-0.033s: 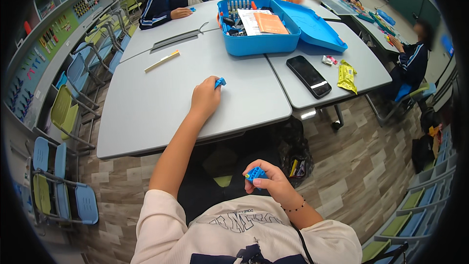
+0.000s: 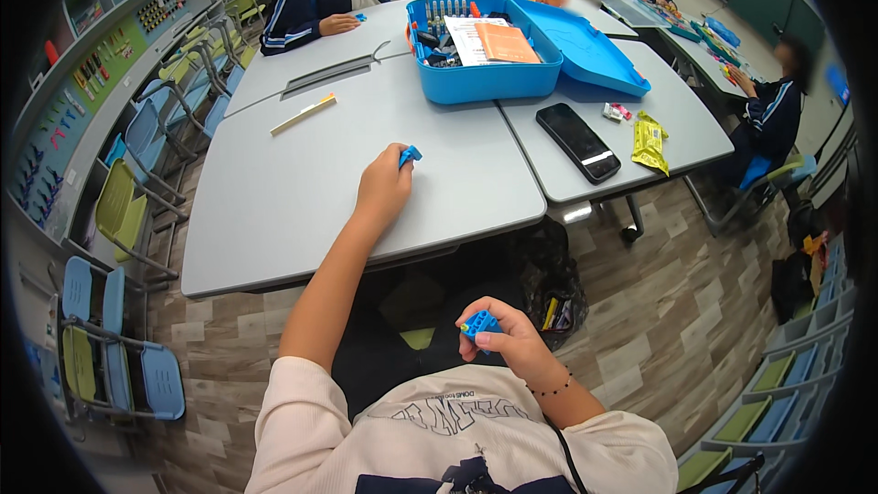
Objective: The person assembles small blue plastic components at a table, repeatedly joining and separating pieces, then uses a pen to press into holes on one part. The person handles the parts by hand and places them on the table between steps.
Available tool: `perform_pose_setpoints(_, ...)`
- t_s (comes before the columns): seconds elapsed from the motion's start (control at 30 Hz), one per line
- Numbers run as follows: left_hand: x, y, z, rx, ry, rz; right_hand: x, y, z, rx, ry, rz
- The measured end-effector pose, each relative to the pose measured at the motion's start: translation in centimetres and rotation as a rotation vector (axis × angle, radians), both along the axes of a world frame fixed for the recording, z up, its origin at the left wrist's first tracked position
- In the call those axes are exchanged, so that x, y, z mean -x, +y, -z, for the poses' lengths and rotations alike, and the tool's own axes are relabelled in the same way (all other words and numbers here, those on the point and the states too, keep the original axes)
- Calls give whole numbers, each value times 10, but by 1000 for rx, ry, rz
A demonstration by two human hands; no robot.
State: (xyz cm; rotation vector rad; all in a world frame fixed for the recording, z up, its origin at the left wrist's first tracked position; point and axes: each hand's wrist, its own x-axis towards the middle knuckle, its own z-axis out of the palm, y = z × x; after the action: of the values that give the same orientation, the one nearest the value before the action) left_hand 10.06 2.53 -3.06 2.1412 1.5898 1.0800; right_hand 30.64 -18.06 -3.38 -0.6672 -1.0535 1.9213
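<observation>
My left hand rests over the grey tabletop, its fingers closed on a small blue building piece that pokes out past the fingertips. Close to my body, beyond the table's near edge, my right hand pinches a blue building block between thumb and fingers. Holes and a small yellow-green part show on that block. The two blue pieces are well apart. A thin yellow and white strip lies on the table to the left of and beyond my left hand.
A blue storage box holding parts and papers stands at the far middle, its blue lid open to the right. Nearby lie a black phone and a yellow wrapper. Another person's hand rests at the far left.
The blue piece in my left hand has tilted and shifted very slightly to the left. Otherwise both hands stay in place.
</observation>
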Motion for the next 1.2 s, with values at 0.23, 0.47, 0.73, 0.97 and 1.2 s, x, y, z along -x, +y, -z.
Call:
perform_pose_setpoints(0.23, -9, -121, -38, 474, -1040, 471, 0, 6, -5, -91, 22, 140)
perform_pose_setpoints(0.47, -7, -183, -50, 286, -1393, 572, 37, -12, -17, -493, -186, 282)
perform_pose_setpoints(0.73, 0, -206, -55, 290, -1619, 575, 61, -17, -24, -864, -293, 379)
perform_pose_setpoints(0.97, 13, -213, -59, 380, -1529, 579, 64, -9, -43, -786, -263, 300)
perform_pose_setpoints(1.2, 25, -214, -50, 451, -1466, 478, 69, 1, -50, -898, -390, 310)
